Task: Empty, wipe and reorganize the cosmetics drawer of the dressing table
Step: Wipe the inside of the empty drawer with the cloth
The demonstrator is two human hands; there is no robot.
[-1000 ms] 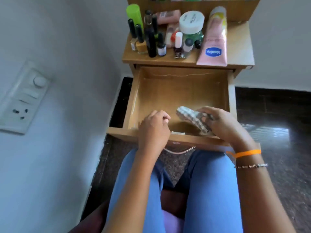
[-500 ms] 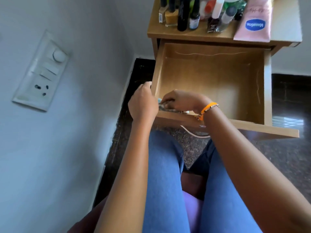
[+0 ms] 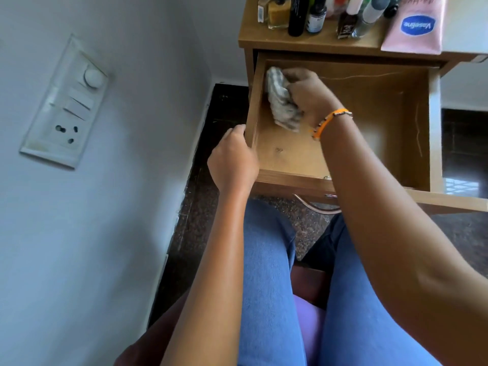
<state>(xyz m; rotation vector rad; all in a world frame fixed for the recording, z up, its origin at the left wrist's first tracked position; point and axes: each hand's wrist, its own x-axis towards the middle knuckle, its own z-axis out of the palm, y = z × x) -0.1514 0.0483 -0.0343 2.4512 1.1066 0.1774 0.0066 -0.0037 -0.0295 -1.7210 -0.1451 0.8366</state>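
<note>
Checked cloth (image 3: 281, 103) is bunched in the right hand (image 3: 307, 95), pressed into the far-left corner of the open wooden drawer (image 3: 375, 122). Left hand (image 3: 233, 161) grips the drawer's left wall near the front. Bottles (image 3: 299, 14) and a pink Vaseline tube (image 3: 416, 25) crowd the desk (image 3: 311, 42) above.

The pink tube (image 3: 417, 25) on the bench (image 3: 317, 42) carries a blue oval with "Vaseline" in white, upside down from this view. Reddish letters near its top edge are cut off and cannot be made out. The labels on the small bottles (image 3: 315, 19) beside it are too small to read.
</note>
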